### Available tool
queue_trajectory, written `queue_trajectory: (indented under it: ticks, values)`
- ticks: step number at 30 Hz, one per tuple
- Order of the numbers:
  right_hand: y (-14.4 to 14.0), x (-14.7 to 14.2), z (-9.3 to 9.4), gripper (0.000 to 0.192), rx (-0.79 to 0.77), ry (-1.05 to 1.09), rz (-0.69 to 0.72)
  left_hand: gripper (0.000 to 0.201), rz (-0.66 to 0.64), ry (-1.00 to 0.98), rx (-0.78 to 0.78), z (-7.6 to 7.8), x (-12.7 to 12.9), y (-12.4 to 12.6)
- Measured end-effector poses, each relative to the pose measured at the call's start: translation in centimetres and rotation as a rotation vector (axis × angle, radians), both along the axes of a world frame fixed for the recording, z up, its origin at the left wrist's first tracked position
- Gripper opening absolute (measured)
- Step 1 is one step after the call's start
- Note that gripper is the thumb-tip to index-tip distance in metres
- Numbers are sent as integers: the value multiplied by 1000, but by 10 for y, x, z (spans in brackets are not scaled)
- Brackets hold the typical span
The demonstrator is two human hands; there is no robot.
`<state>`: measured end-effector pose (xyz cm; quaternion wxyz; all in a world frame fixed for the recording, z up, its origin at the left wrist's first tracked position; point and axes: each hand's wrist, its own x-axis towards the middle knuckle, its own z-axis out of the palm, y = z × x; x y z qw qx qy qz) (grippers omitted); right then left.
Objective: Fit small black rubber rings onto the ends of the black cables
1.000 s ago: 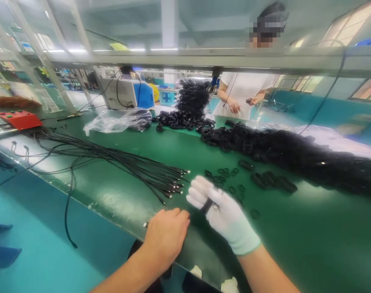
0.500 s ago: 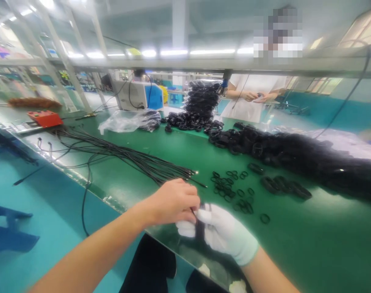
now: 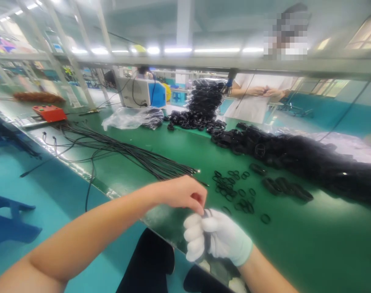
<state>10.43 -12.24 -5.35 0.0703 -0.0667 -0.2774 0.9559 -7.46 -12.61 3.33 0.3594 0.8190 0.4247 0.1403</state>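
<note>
A long green table point(image 3: 179, 150) runs across the room. On its left part a bundle of thin black cables point(image 3: 127, 152) lies fanned out, the plug ends pointing toward the middle and some loose ends hanging over the near edge. Just past those ends sits a scatter of small black rings point(image 3: 234, 191), and to the right of them a few larger black bands point(image 3: 284, 188). Behind, a long heap of coiled black cable point(image 3: 298, 156) stretches off to the right, with a taller stack point(image 3: 205, 97) and a clear plastic bag point(image 3: 129, 119) nearer the far edge. A red box point(image 3: 49, 112) stands at the far left. Across the table a person in a white top point(image 3: 252, 101) stands with both hands together.

At the near edge, the right hand point(image 3: 217, 238), in a white glove, is curled shut around a short black cable bundle point(image 3: 206, 244) that runs up through the fist. The bare left hand point(image 3: 182, 193) reaches over from the left, its fingertips pinched together on the top of that bundle, just above the gloved fingers.
</note>
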Motion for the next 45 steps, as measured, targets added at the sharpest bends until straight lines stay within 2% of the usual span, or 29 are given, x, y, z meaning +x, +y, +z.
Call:
queue_trajectory:
  ticks: [2, 4, 9, 13, 15, 18, 20, 24, 28, 30, 33, 36, 40, 45]
  values:
    - [-1, 2, 1, 38, -16, -8, -12, 14, 87, -177, -214, -9, -1, 2]
    - [-1, 3, 2, 40, -24, -12, -26, 17, 197, -326, -291, -19, 1, -1]
    - [2, 1, 7, 37, 59, -23, -101, 13, 446, -557, -185, -33, 13, -22]
    - [3, 0, 10, 37, 194, -11, -135, 16, 445, -627, -189, -40, 17, -36]
    - [2, 0, 14, 34, 270, -7, -151, 17, 485, -654, -189, -45, 20, -39]
    - [3, 1, 20, 31, 353, -29, -164, 16, 608, -633, -30, -50, 25, -43]
    - [3, 3, 23, 31, 379, -49, -163, 17, 605, -591, 6, -50, 28, -46]
    - [3, 7, 27, 32, 397, -42, -39, 21, 487, -550, -128, -44, 25, -51]
    - [1, 7, 30, 28, 438, -9, 44, 18, 444, -497, -78, -39, 23, -58]
    - [0, 7, 32, 29, 463, 9, 81, 17, 444, -494, -72, -39, 24, -61]
    - [0, 8, 38, 30, 541, 1, 110, 13, 515, -524, -36, -46, 30, -65]
    - [1, 10, 47, 27, 613, 3, 136, 12, 591, -569, 74, -56, 38, -68]
    - [2, 13, 56, 23, 628, 25, 140, 17, 619, -593, 344, -68, 48, -70]
    - [2, 17, 58, 22, 630, 1, 143, 25, 472, -563, 623, -70, 50, -66]
